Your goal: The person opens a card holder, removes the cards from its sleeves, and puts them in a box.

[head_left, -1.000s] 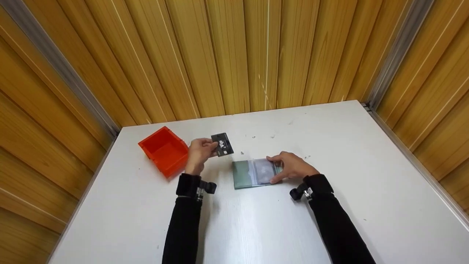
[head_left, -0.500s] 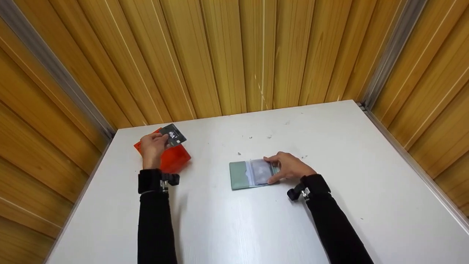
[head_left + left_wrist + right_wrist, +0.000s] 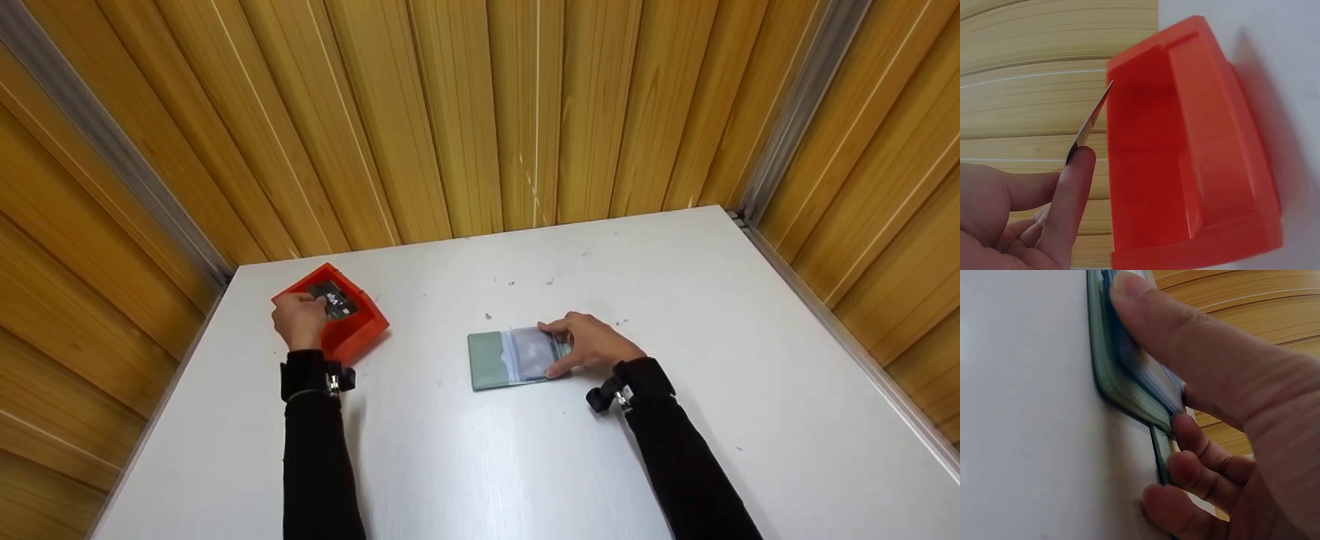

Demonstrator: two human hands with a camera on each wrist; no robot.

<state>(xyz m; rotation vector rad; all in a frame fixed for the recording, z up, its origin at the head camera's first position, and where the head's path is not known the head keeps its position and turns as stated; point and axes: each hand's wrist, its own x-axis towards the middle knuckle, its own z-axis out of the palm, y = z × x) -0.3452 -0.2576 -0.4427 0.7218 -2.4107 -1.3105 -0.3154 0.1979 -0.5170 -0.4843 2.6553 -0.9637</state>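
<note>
Dark card (image 3: 337, 301) right at the mouth of the red bin (image 3: 358, 337), and my left hand (image 3: 298, 321) has it pinched!
Thumb and finger hold it by one end, pale "Vip" lettering facing up, the wrist view catching it nearly edge-on; over on the white table (image 3: 465, 465), my right hand (image 3: 592, 341) grips the green card holder (image 3: 487, 361) by its right end, thumb at the near edge, clear sleeves (image 3: 531, 352) lying on top.
</note>
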